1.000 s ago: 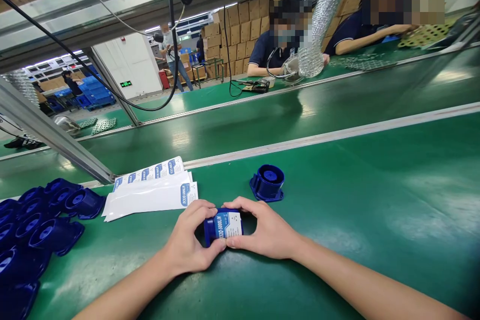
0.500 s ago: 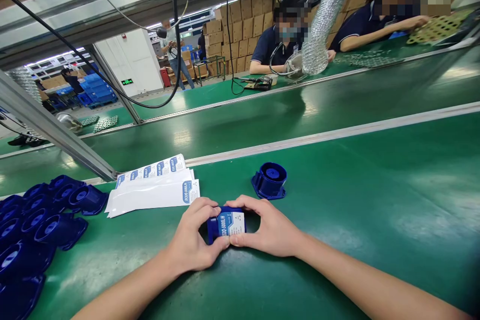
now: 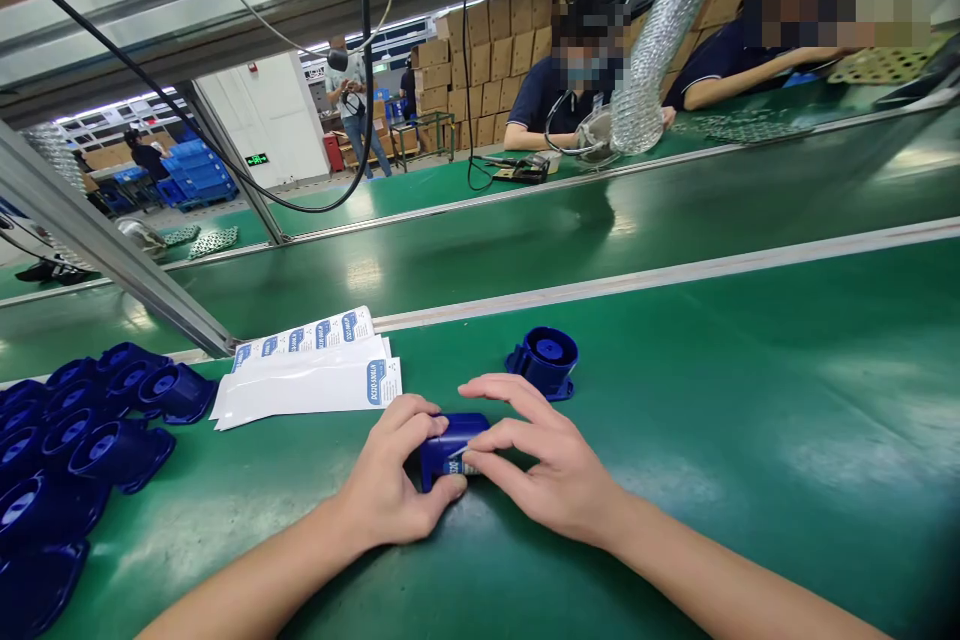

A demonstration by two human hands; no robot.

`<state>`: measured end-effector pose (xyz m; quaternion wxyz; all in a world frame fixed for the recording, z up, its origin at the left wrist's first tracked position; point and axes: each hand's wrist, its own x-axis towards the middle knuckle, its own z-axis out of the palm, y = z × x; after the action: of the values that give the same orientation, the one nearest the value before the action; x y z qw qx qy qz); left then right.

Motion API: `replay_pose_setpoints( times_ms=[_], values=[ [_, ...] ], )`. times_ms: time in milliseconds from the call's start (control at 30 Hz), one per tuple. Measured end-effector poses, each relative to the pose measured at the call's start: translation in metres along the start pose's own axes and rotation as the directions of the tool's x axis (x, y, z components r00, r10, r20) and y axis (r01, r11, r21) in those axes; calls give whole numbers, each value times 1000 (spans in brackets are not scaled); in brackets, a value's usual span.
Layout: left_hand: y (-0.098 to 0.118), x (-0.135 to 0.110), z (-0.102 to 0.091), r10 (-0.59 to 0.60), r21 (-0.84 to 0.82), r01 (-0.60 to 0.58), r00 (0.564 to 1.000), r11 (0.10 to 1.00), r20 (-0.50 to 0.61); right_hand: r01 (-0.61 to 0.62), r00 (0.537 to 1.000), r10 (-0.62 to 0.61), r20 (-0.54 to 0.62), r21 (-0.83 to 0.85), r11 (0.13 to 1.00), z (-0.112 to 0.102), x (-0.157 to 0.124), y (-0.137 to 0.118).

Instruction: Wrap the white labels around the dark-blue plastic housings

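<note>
My left hand [image 3: 390,480] grips a dark blue plastic housing [image 3: 459,428] on the green work surface, fingers on top and thumb low on its near side. A blue-and-white printed label [image 3: 454,467] shows on the near side of the housing, partly covered by fingers. My right hand [image 3: 555,465] has its thumb and a finger pinched together at the label, with another finger raised and spread above. Just beyond my right fingers a second blue housing [image 3: 551,360] stands upright, touched by neither hand.
To the left lie several more blue housings [image 3: 97,450] in a cluster. White label sheets [image 3: 307,385] are stacked between them and my left hand. A metal post [image 3: 112,240] slants at the left, and a black cable [image 3: 366,50] hangs overhead. Co-workers [image 3: 536,110] sit across the belt.
My right hand has moved from holding the housing's right side to pinching at the label. The housing has rolled so that its label faces lower. My left hand keeps its hold.
</note>
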<state>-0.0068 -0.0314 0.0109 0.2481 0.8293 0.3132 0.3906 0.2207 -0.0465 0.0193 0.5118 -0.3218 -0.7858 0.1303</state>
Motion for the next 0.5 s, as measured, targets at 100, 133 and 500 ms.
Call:
replay_pose_setpoints(
  times_ms=[100, 133, 500],
  values=[
    [-1, 3, 1, -36, -48, 36, 999, 998, 2, 190, 981, -192, -35, -61, 980, -1, 0, -6],
    [-1, 4, 1, -43, -61, 43, 999, 997, 0, 247, 967, -251, -35, -89, 965, -2, -1, -8],
    [-5, 9, -2, -130, -105, 128, 992, 986, -8, 386, 919, -367, 142, -132, 913, -4, -23, -21]
  ],
)
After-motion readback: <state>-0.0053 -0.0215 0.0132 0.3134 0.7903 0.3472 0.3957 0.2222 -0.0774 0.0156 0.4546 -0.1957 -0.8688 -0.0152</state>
